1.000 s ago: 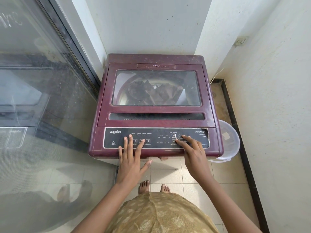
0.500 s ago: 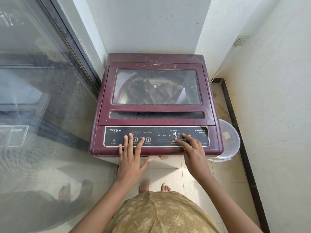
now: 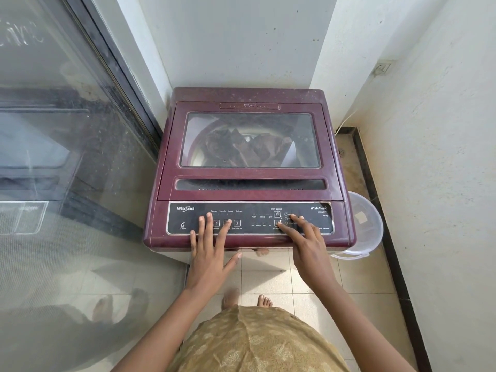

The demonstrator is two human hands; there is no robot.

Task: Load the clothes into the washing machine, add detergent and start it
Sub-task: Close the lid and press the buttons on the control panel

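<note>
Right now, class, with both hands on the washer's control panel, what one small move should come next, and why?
Probably slide the left hand a little right so a fingertip presses the Start/Pause button. The lid is down and dark clothes show through its window, so loading looks done. The left forefinger lies over the button beside Start/Pause, while the right hand touches the water-level area.

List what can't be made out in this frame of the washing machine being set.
- Button 2 on the control panel, head view: covered by the left hand fingers.
- Water level button and nearby labels: partly hidden under the right hand.
- Indicator lights: too small to tell lit or not.
- Detergent: nothing visible through the lid; only dark clothes.
- Plastic bucket: partly behind the machine.
</note>
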